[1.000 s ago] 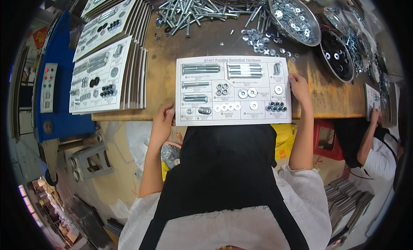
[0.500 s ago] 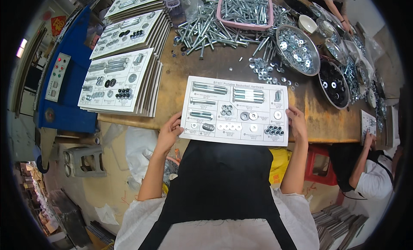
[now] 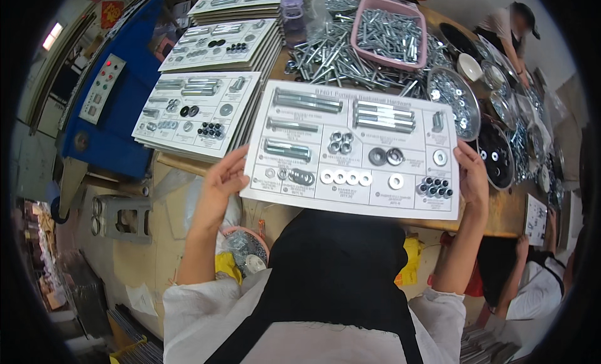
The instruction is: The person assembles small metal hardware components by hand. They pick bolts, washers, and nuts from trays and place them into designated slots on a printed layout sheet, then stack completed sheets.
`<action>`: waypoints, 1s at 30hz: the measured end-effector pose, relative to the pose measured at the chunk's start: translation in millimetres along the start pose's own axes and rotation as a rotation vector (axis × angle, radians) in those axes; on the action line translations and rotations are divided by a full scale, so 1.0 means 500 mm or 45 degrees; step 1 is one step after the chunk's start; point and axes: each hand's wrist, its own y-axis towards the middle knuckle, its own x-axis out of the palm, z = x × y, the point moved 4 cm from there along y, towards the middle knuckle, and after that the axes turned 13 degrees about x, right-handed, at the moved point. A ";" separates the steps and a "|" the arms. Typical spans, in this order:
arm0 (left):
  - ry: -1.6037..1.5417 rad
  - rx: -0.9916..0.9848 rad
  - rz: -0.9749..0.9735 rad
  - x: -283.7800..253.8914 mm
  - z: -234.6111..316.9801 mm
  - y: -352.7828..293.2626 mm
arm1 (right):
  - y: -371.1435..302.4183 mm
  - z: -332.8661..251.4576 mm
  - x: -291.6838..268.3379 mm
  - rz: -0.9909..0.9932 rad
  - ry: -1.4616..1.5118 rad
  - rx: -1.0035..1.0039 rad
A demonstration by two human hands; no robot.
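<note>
Between my two hands is a white hardware card (image 3: 300,198), tilted a little, with bolts, nuts and washers laid out in printed boxes. My left hand (image 3: 219,179) grips its left edge, and my right hand (image 3: 472,176) grips its right edge; the thumbs are near the face and the other fingers partly hidden. The card is held up in front of my black apron (image 3: 338,257), over the table's front edge. Close to its left side stands a stack of similar filled cards (image 3: 197,110), with more stacks behind.
Loose bolts (image 3: 319,60) are heaped around a pink basket (image 3: 424,47) of bolts. Metal bowls of washers (image 3: 454,104) and a bowl of black parts (image 3: 494,154) stand at the right. A blue machine (image 3: 94,135) is at the left. Co-workers (image 3: 538,289) are at the right side.
The card has come up off the table, nearer to me, and is now tilted, its right side lower. Both hands rose with it. The view has shifted left.
</note>
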 end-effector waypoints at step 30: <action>0.646 -0.024 0.437 -0.736 0.035 0.718 | 0.601 -0.026 0.880 -0.358 0.125 0.128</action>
